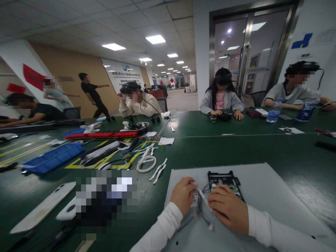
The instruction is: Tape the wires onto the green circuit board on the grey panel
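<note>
My left hand is closed on the upper end of a flat white strip, which looks like a ribbon cable. At the strip's lower end, the fingers of my right hand are closed on it too. Beneath the strip, thin grey wires with small connectors run across a light grey panel. Just beyond my right hand lies a black frame with a green circuit board, partly covered by that hand. A small pale part beside my left fingers is mostly hidden.
Left of the panel lie white strips, a white coil, a blue tray and a long white casing. A red power strip is farther back. Several people sit around the green table; bottles stand at right.
</note>
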Motion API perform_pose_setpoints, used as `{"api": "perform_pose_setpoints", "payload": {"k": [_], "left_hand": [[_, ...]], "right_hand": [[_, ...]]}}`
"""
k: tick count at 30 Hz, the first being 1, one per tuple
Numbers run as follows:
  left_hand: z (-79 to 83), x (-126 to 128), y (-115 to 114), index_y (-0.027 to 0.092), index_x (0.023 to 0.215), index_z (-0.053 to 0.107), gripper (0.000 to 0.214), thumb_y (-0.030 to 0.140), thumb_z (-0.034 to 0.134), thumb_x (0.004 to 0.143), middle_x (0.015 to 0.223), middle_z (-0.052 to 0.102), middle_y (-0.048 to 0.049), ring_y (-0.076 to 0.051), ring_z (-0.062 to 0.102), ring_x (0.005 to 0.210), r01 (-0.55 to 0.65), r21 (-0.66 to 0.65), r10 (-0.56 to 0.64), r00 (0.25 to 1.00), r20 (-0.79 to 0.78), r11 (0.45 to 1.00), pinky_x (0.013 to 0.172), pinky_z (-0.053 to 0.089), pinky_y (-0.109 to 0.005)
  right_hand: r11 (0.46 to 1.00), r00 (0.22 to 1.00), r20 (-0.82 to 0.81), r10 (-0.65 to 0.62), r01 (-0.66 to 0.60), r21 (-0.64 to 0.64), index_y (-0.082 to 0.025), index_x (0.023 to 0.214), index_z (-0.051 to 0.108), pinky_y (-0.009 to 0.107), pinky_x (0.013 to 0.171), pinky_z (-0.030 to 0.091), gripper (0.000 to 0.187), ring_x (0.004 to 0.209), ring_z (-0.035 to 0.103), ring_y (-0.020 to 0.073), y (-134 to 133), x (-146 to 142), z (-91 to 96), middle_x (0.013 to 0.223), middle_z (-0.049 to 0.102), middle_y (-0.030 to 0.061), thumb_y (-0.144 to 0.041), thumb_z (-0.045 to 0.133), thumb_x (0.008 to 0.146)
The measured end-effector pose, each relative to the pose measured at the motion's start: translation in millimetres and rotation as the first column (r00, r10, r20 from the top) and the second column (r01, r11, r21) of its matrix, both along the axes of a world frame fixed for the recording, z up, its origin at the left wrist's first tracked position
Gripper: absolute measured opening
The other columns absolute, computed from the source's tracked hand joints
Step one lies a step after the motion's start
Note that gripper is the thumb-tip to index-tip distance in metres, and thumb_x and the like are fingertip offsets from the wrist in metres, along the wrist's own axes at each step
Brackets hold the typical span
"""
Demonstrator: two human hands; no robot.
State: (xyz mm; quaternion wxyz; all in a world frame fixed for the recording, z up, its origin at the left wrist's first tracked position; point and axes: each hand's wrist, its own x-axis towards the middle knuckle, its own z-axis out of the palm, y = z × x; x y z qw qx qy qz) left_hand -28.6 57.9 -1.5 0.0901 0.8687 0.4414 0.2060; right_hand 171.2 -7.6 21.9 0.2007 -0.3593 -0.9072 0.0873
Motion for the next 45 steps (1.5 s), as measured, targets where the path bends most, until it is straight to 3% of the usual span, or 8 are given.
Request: {"api": "perform_pose_setpoints", "payload": {"k": [18, 25, 31, 45], "left_hand": [[-4.5, -1.9, 1.4, 0.021, 0.093, 0.059, 0.034, 0.002, 0.043, 0.070, 0.096, 0.051, -0.0051, -0.019, 0.044, 0.093, -0.036, 0.059, 0.040, 0.997, -0.060, 0.998, 0.080, 0.038, -0.033], [-1.8, -0.3, 0.0, 0.019, 0.098, 0.056, 0.036, 0.002, 0.042, 0.070, 0.100, 0.050, -0.0061, -0.019, 0.043, 0.095, -0.023, 0.098, 0.030, 0.997, -0.072, 0.995, 0.082, 0.038, -0.034], [0.8, 0.6, -2.2, 0.022, 0.090, 0.061, 0.032, 0.003, 0.043, 0.071, 0.101, 0.051, -0.0047, -0.019, 0.043, 0.096, 0.051, 0.086, -0.045, 0.997, -0.062, 0.995, 0.082, 0.038, -0.034], [0.4, -0.1, -1.3, 0.023, 0.088, 0.062, 0.032, 0.003, 0.045, 0.070, 0.101, 0.052, -0.0043, -0.019, 0.042, 0.098, 0.033, 0.043, -0.029, 0.997, -0.077, 0.999, 0.082, 0.038, -0.034]], "right_hand": [[1.000, 1.000, 0.009, 0.001, -0.001, -0.022, -0.020, 0.093, 0.055, 0.034, 0.091, 0.023, 0.020, 0.096, 0.042, 0.0138, 0.0, 0.6, 0.9, 0.095, 0.056, 0.0005, -0.017, 0.039, 0.081], [1.000, 1.000, 0.022, -0.001, 0.001, -0.017, -0.022, 0.102, 0.051, 0.034, 0.091, 0.022, 0.024, 0.098, 0.040, 0.0142, -0.1, 0.2, -0.6, 0.098, 0.056, 0.0011, -0.018, 0.040, 0.081], [1.000, 1.000, 0.018, 0.010, -0.010, -0.024, -0.022, 0.098, 0.054, 0.034, 0.090, 0.022, 0.022, 0.097, 0.040, 0.0143, -0.4, 0.1, -0.5, 0.097, 0.056, 0.0010, -0.017, 0.039, 0.081], [1.000, 0.999, -0.041, 0.015, -0.014, 0.001, -0.022, 0.090, 0.055, 0.034, 0.090, 0.023, 0.018, 0.096, 0.041, 0.0140, 2.8, 0.8, -10.4, 0.095, 0.056, -0.0003, -0.016, 0.042, 0.080]]}}
